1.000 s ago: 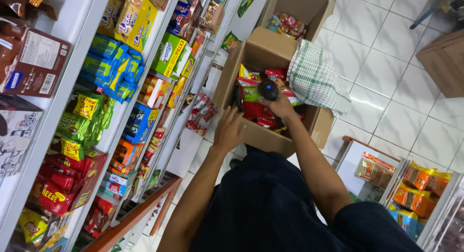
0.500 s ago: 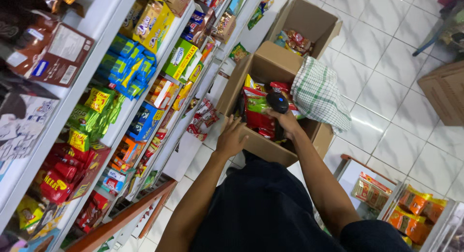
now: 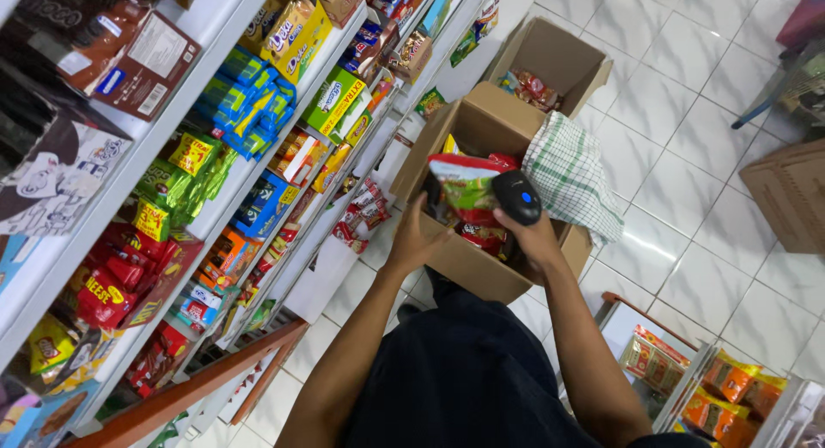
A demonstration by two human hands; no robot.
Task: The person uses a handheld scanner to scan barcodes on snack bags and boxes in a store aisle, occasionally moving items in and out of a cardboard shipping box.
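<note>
Head view looks down past dark trousers to an open cardboard box (image 3: pixel 468 259) standing on the white tiled floor (image 3: pixel 687 113) beside the shelves (image 3: pixel 215 207). Left hand (image 3: pixel 412 242) is raised over the box's near-left side, fingers closed on the lower edge of a red and green snack packet (image 3: pixel 464 186), which it holds upright above the box opening. Right hand (image 3: pixel 533 237) is wrapped around the grip of a black scanner (image 3: pixel 517 197), whose rounded head with a small blue light sits just beside the packet's right edge, touching or nearly so; which one cannot be told. More red packets (image 3: pixel 481 235) lie inside the box below the held one. A green-checked cloth (image 3: pixel 571 177) hangs over the box's right flap. Behind it stands a second open box (image 3: pixel 559 57) with a few packets at the bottom. The shelves on the left are packed with rows of coloured boxes and bags. At the lower right, a rack (image 3: pixel 687 379) holds orange packets, well apart from both hands.
</note>
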